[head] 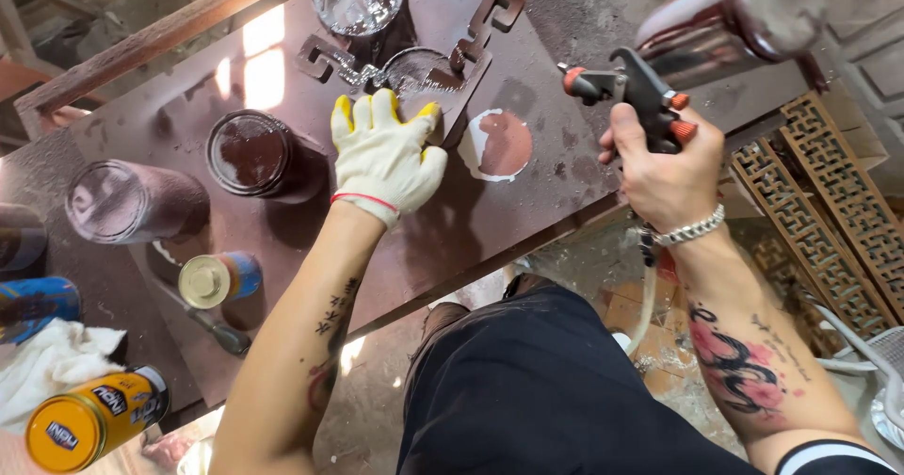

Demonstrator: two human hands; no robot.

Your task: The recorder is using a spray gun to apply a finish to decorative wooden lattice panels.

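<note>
Your gloved left hand [386, 155] presses flat, fingers spread, on the carved wooden piece [414, 56]. At 3 o'clock, your right hand [664, 169] grasps the spray gun [640, 94].

A round yellow tin [94, 418] with a dark label band lies on its side at the lower left edge, just beside a white cloth [52, 367]. Above it on the tabletop [527, 193] stands a small tin [218, 279] with a pale lid and a blue and orange wrapper. At the far left edge lies a blue can [36, 304], partly cut off.
</note>
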